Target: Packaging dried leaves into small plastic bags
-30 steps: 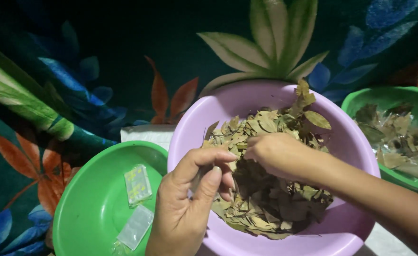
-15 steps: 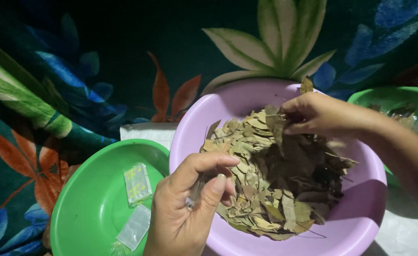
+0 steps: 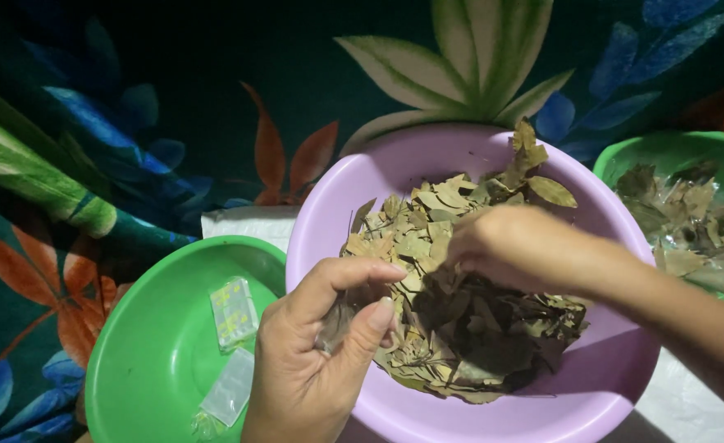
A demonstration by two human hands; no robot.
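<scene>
— Pinching a few dry leaves, that left hand, just over the purple bowl's rim.
— And the right hand?
— Curled low into the leaf pile; what it holds, I cannot tell.
— Around them?
— Green bowl with clear packets left, another green bowl with leaves right.

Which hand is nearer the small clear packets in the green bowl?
Left. The left hand is right beside the packets; the right hand is over the purple bowl.
</scene>
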